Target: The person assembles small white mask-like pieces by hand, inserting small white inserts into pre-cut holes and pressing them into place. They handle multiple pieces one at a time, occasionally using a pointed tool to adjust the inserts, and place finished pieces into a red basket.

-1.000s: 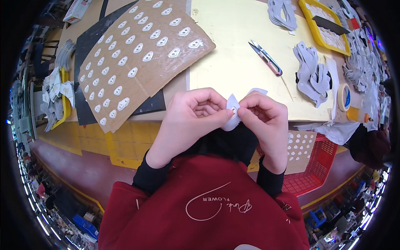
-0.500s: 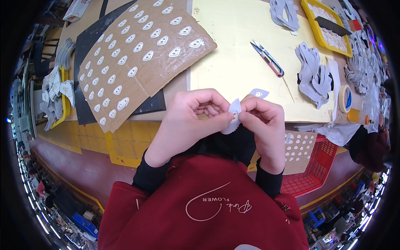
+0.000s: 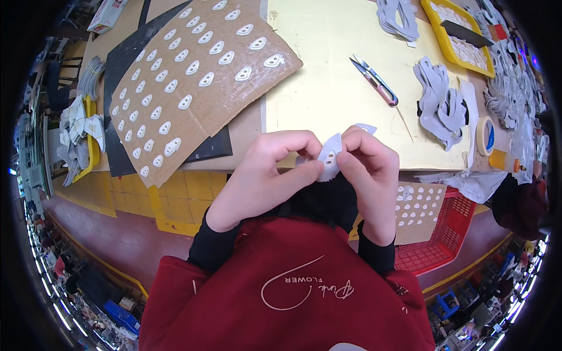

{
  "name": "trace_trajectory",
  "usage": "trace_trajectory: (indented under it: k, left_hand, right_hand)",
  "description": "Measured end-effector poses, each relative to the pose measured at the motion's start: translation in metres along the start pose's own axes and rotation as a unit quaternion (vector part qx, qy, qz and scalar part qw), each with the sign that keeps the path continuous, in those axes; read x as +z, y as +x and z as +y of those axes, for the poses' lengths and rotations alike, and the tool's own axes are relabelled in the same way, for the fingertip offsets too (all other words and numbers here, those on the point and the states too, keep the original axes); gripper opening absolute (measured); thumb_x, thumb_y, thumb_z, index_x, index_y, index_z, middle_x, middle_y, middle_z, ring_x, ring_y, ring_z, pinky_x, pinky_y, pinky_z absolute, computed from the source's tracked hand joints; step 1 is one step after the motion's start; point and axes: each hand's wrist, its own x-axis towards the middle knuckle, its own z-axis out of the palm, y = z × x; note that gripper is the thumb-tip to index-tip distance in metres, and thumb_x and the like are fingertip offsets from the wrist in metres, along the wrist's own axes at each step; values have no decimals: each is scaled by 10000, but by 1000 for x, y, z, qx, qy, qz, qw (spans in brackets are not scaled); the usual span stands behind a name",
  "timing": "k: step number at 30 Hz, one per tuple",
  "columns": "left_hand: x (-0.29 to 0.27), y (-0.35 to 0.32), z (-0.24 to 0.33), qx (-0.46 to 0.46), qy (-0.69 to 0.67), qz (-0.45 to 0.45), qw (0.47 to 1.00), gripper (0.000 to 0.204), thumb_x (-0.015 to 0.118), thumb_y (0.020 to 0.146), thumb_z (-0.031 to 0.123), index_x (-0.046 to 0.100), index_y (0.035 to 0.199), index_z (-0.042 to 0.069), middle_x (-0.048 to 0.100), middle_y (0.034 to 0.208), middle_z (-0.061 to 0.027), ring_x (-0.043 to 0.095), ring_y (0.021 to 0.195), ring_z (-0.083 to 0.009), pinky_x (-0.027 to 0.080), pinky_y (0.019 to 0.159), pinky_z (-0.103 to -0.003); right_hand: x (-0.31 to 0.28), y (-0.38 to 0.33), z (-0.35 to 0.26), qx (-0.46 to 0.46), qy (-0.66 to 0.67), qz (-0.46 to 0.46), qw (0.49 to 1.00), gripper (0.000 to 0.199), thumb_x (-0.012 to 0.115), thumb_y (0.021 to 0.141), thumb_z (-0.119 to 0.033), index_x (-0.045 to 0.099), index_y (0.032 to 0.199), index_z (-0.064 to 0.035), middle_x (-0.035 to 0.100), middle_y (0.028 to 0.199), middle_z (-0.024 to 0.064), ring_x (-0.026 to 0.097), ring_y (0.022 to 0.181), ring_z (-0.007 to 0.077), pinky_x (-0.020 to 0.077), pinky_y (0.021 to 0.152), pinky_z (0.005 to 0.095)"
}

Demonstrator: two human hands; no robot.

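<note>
Between my two hands is a small grey-white leaf-shaped piece (image 3: 331, 153) with small holes and a jagged lower edge. My left hand (image 3: 280, 158) pinches its left side between thumb and fingers. On its right side, the thumb and bent fingers of my right hand (image 3: 370, 167) hold it too. Just beyond my right fingers lies another grey pointed piece (image 3: 367, 127), partly hidden. Thread snips (image 3: 376, 81) rest farther off on the pale yellow sheet (image 3: 316, 70), beside a thin wooden stick (image 3: 404, 124).
Small white two-holed pieces cover a brown cardboard sheet (image 3: 234, 96) at left, on a black board (image 3: 205, 149). At right are stacked grey cut pieces (image 3: 442, 105), a tape roll (image 3: 485, 137) and a yellow tray (image 3: 490, 69). A red basket (image 3: 451, 234) sits below the table edge.
The leaf-shaped piece has turned so that its face with the holes shows more fully. My fingers have shifted slightly around it, and both hands still hold it.
</note>
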Motion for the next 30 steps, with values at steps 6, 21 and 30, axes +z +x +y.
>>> trace_trajectory:
  k: [6, 21, 30]
  left_hand:
    - [7, 0, -1, -3, -15, 45, 999, 87, 649, 896, 60, 608, 857, -6, 620, 783, -32, 551, 756, -86, 460, 713, -250]
    - [4, 4, -12, 114, -37, -5, 993, 126, 576, 891, 55, 514, 787, 17, 500, 780, -27, 457, 737, -99, 358, 631, -257]
    - [20, 6, -16, 100, 5, 115, 988, 130, 570, 888, 48, 520, 774, 12, 513, 756, -59, 495, 722, -146, 402, 649, -294]
  right_hand:
    - [-6, 0, 3, -14, -85, -8, 996, 48, 620, 899, 20, 604, 855, 8, 538, 717, -55, 396, 631, -3, 304, 543, 189]
    - [-5, -3, 3, 7, -5, -75, 997, 62, 621, 896, 5, 592, 841, 5, 504, 713, -63, 367, 630, 2, 287, 540, 197]
    - [3, -6, 10, -8, -33, -27, 999, 81, 600, 894, 13, 610, 814, 22, 524, 695, -48, 391, 609, 3, 294, 536, 197]
